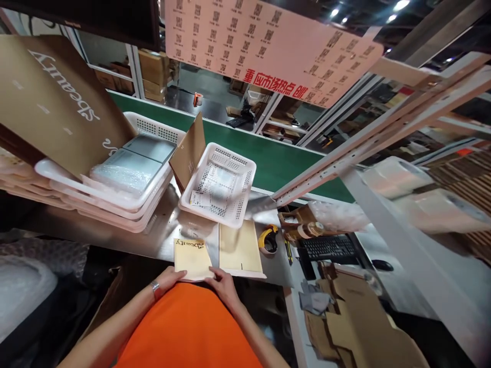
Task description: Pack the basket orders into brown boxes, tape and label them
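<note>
The flat, pale yellow paper envelope printed with dark lettering (pixel 193 259) lies at the near edge of the brushed-metal bench (pixel 153 240), in front of the orange garment (pixel 187 327). The left hand (pixel 171 279) pinches its near left corner; the right hand (pixel 225 286) grips its near right corner, thumb on top. Fingers beneath are hidden. Expected handling: light, flexible, easily creased, possibly slippery; filling cannot be told. Hold by both near corners, keeping tension even. A second, larger pale yellow envelope (pixel 245 248) lies just right, limiting sideways travel; its far end is covered by the white perforated plastic basket (pixel 247 179). The yellow-and-black tape dispenser (pixel 267 239) stands beyond it. The stacked white plastic trays (pixel 103 202) restrict reach on the far left
</note>
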The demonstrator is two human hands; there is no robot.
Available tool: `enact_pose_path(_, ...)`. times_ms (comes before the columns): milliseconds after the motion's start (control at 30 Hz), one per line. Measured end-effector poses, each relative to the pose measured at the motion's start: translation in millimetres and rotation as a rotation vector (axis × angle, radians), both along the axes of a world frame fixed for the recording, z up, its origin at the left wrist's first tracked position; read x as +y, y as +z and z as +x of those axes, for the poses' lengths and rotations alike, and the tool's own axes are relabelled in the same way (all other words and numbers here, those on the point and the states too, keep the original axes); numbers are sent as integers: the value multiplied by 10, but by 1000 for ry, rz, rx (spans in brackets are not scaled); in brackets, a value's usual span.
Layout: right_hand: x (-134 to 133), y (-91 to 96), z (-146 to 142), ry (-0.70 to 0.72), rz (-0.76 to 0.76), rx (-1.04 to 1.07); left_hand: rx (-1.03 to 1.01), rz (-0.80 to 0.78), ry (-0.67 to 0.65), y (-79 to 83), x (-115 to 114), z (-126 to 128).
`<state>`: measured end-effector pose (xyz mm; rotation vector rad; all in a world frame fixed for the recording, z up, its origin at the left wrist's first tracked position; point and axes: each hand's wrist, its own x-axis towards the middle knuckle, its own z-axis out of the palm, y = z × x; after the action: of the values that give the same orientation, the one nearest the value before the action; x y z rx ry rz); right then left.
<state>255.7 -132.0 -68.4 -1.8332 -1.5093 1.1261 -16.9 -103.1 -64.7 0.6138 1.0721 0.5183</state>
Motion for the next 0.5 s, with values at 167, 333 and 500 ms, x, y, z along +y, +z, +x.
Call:
enact_pose_path(167, 226, 348, -43, -27, 135, 54, -40, -5, 3, 276, 192, -27)
enact_pose_path(333, 423, 643, 63, 129, 238, -54, 158, 342, 8, 384, 362, -218)
enact_pose_path(500, 499, 697, 122, 162, 286, -156, 467, 801, 219, 263, 450, -318)
